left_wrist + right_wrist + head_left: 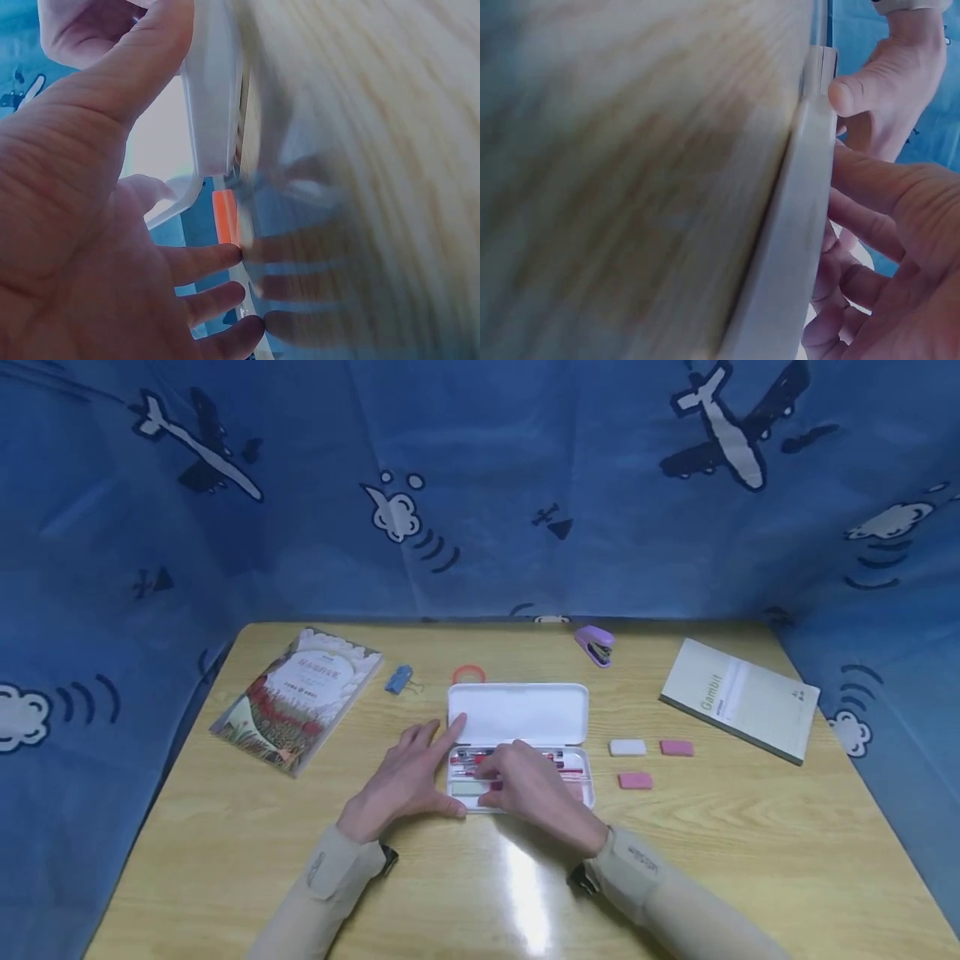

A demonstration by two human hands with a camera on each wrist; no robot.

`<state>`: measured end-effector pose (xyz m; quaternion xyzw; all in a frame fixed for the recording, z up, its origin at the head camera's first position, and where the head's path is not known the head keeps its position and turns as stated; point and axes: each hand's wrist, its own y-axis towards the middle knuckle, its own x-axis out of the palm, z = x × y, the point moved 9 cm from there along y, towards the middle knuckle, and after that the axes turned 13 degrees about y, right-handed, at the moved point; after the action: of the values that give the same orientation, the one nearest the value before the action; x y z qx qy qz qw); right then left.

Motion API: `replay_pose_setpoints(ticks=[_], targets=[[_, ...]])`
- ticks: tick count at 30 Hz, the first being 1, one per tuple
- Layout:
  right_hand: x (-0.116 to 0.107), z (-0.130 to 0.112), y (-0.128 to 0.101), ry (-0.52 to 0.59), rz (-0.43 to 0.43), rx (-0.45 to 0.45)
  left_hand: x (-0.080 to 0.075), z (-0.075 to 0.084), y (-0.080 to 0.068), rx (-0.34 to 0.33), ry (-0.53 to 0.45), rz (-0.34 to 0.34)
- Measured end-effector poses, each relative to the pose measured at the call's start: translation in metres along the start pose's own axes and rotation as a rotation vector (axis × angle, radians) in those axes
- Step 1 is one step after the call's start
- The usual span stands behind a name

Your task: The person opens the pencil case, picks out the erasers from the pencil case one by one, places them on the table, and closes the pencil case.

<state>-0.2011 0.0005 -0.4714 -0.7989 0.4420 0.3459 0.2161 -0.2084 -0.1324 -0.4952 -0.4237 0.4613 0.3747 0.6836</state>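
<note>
In the head view a white pencil case [519,713] lies with its lid raised. Red and dark pens [573,771] fill its back compartment; a pale green block [468,788] and a pinkish block [576,790] lie in the front one. My left hand [401,781] is spread at the case's left side, thumb on the front corner, index finger at the lid's edge. My right hand [528,783] reaches into the front compartment, fingers bent, and seems to pinch a dark pink eraser [496,786] mostly hidden beneath it. In the right wrist view the case wall [787,247] hides the fingertips.
Right of the case lie a white eraser [627,747] and two pink erasers [677,748]. A purple stapler [596,645], a red ring [468,673] and a blue binder clip [400,679] lie behind. Books lie left [300,697] and right [741,700].
</note>
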Motion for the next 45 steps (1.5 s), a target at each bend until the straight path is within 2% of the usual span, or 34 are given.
replay_pose_setpoints(ticks=[14, 18, 23, 26, 32, 39, 45], targets=[[0.004, 0.001, 0.008, -0.089, -0.007, 0.043, -0.003, 0.006, 0.006, 0.024, 0.017, -0.006], [0.001, -0.002, 0.005, -0.094, 0.01, -0.006, -0.002, 0.006, 0.006, 0.016, 0.004, -0.019], [-0.005, -0.013, 0.0, -0.123, 0.077, -0.156, -0.003, 0.004, 0.005, 0.009, 0.003, -0.01], [-0.008, -0.019, -0.002, -0.158, 0.112, -0.216, -0.003, 0.003, 0.004, 0.013, -0.004, 0.003], [-0.005, -0.023, -0.006, -0.2, 0.093, -0.244, 0.001, 0.002, 0.002, 0.009, -0.012, 0.002], [0.002, -0.021, -0.005, -0.177, 0.019, -0.213, -0.002, 0.002, 0.0, 0.007, -0.006, 0.011], [0.005, -0.019, -0.003, -0.182, 0.013, -0.235, -0.002, 0.002, 0.0, 0.005, -0.014, 0.005]])
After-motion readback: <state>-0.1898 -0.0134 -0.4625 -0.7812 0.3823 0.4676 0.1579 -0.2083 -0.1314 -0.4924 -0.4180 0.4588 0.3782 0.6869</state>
